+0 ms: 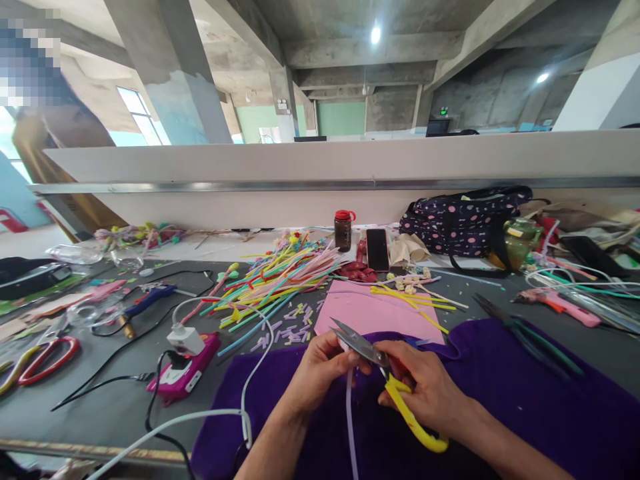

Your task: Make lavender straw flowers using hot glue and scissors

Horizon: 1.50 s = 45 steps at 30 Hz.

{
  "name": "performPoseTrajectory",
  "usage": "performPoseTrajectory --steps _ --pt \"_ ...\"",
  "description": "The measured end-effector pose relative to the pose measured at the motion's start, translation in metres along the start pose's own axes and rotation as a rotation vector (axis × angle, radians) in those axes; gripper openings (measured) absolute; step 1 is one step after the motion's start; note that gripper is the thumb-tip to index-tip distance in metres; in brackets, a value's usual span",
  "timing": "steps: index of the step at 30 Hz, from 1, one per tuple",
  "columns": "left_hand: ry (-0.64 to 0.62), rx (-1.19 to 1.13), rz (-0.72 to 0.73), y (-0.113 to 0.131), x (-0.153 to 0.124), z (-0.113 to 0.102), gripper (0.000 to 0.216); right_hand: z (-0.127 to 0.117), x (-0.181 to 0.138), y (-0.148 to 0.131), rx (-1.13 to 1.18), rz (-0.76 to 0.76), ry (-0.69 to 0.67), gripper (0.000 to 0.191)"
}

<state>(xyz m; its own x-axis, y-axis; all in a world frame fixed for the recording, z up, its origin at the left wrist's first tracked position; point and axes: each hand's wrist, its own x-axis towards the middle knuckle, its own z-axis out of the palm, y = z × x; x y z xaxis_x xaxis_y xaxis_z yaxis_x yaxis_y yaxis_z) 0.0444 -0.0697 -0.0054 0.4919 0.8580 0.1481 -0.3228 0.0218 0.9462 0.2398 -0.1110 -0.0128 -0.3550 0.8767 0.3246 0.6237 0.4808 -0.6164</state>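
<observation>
A: Item 1, hands?
B: L. hand [323,373], forearm up from btm. ctr.; thumb & fingers pinching lilac strip [351,420] nr. its upper end. R. hand [427,380], forearm in from lower R.; fingers curled round yellow-hdld. scissors [384,363].
A: Item 2, posn. of work?
B: Strip betw. L. thumb & fingers, length hanging below. Blades [357,345] pt. up-L., over L. fingertips by strip's upper end; can't tell if they touch it, view part-blocked.
A: Item 3, surface?
B: Dk.-grey counter [115,413]; purple cloth [530,400] under hands, pliers [516,325] on it, R. Pink sheet [357,313] beyond, w. yellow stems [400,294]. Short lilac pcs. [286,332] L. of sheet; mixed-col. bundle [280,277] behind those. Magenta power block [197,367], far L. of hands. Rear: red-capped bottle [343,233], phone [377,251], patterned bag [465,223].
A: Item 4, room?
B: White partition [250,163] behind; concrete pillar [165,67], L.; ceiling light [375,35], lit.
</observation>
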Motion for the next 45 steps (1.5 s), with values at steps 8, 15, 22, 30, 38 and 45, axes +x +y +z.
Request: performPoseTrajectory --steps 8,15,22,30,38,45 --pt "-0.025 -0.149 -0.090 -0.001 0.002 -0.007 0.019 -0.013 0.001 -0.002 0.270 0.041 -0.059 0.040" --pt "-0.071 -0.152 -0.124 -0.001 0.002 -0.005 0.021 -0.017 0.003 -0.008 0.233 0.059 -0.161 0.039" --pt "-0.075 -0.161 -0.140 -0.004 0.002 -0.008 0.018 -0.019 0.002 -0.016 0.071 0.046 -0.153 0.046" --pt "-0.091 -0.153 -0.140 -0.004 0.003 -0.009 0.015 -0.016 -0.002 -0.011 0.044 0.050 -0.119 0.050" --pt "-0.090 -0.145 -0.149 -0.005 0.003 -0.011 0.018 -0.012 -0.002 -0.009 0.010 0.050 -0.092 0.051" --pt "-0.092 -0.163 -0.131 -0.005 0.003 -0.010 0.018 -0.011 -0.002 -0.006 -0.009 0.056 -0.088 0.051"
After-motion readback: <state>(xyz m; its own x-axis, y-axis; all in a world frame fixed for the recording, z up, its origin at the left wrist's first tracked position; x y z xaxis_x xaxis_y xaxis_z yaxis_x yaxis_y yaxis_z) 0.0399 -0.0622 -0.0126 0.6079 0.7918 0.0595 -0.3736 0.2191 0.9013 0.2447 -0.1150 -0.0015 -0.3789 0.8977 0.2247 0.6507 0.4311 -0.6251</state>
